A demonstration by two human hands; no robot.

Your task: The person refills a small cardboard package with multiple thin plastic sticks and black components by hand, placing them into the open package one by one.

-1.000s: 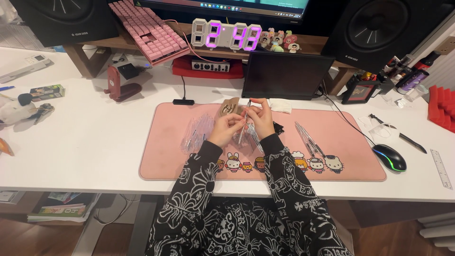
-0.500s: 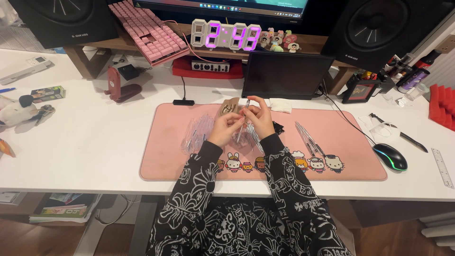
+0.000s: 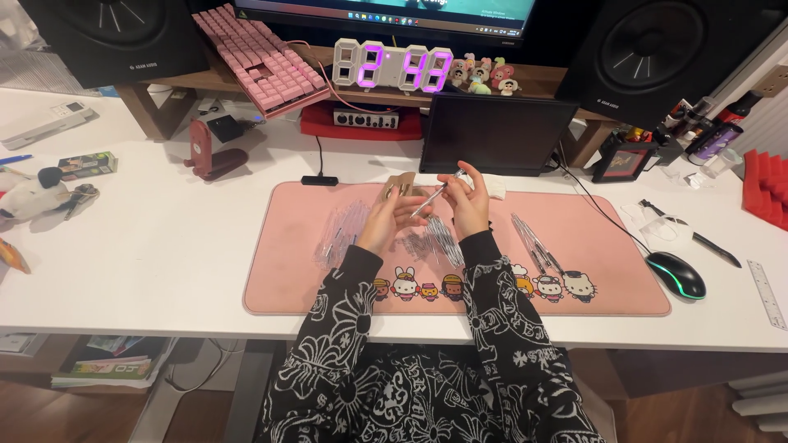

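White desk [image 3: 164, 246] under a monitor, carrying a pink mat [image 3: 624, 287] with cartoon figures along its near edge. Far left, a stuffed toy [image 3: 29, 195]; further back, a pink keyboard [image 3: 258, 53] and a glowing clock [image 3: 394, 66].

On the mat's left part, a heap of clear sleeves [image 3: 341, 234]. Just right of it, left hand [image 3: 386, 221] half-curled, fingertips at the lower end of a thin pen [image 3: 431, 197]; cannot tell whether truly pinching or only steadying. Right hand [image 3: 468, 201] closed on the upper end, holding the pen slanted above the mat, in front of a dark tablet [image 3: 497, 135]. Below the hands, a loose pile of pens [image 3: 431, 242]; to the right, more pens [image 3: 533, 242], then a mouse [image 3: 677, 275] on the mat's right end.

Judged as mid-handling of a single pen, taken from the piles. Next move calls for a firm fingertip hold at both ends and a straight pull or push along the shaft.

Compared with half a second ago: hands slightly further apart, right hand a little higher, piles unmoved.
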